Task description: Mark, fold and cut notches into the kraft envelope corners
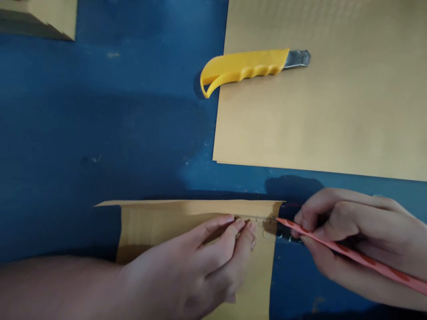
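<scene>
My left hand (196,266) lies flat on a tan cardboard piece (160,222) at the bottom centre. Its fingertips press a clear ruler (263,221) that runs along the piece near its top edge. My right hand (350,240) grips a pink pencil (353,255) with red marks. The pencil tip touches the cardboard at its right edge, beside the ruler.
A yellow utility knife (245,67) with its metal tip out rests on the left edge of a large tan cardboard sheet (333,120) at the upper right. Another cardboard piece (43,18) shows at the top left corner. Everything lies on a blue surface (116,124).
</scene>
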Motion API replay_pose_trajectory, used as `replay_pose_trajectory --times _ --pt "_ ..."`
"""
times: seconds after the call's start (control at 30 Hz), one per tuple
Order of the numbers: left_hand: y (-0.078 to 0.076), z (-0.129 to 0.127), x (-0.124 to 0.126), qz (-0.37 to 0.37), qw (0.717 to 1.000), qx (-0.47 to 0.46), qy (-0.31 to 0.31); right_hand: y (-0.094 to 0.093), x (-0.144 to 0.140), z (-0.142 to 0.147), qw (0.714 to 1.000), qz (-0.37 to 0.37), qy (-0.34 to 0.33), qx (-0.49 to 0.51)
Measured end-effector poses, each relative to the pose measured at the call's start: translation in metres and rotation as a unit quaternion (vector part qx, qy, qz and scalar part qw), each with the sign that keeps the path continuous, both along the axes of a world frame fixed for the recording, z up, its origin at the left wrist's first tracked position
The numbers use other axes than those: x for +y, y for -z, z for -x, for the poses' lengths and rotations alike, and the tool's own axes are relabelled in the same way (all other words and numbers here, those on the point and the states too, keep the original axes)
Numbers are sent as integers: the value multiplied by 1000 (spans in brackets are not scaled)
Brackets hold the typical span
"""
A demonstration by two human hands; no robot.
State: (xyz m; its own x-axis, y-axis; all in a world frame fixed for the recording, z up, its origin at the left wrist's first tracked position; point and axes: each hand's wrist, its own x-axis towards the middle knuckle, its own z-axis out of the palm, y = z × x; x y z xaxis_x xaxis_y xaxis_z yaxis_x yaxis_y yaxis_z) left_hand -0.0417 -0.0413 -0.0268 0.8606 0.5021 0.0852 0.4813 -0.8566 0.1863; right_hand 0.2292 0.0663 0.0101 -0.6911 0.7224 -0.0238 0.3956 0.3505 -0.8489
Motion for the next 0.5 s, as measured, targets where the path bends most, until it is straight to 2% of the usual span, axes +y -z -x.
replay_pose_trajectory --times 0.27,0.5 --pt "0 1 -1 -5 1000 -14 6 -1 -2 1 1000 6 21 7" --pt "1 2 -1 -1 1000 -6 14 1 0 1 1000 -7 4 4"
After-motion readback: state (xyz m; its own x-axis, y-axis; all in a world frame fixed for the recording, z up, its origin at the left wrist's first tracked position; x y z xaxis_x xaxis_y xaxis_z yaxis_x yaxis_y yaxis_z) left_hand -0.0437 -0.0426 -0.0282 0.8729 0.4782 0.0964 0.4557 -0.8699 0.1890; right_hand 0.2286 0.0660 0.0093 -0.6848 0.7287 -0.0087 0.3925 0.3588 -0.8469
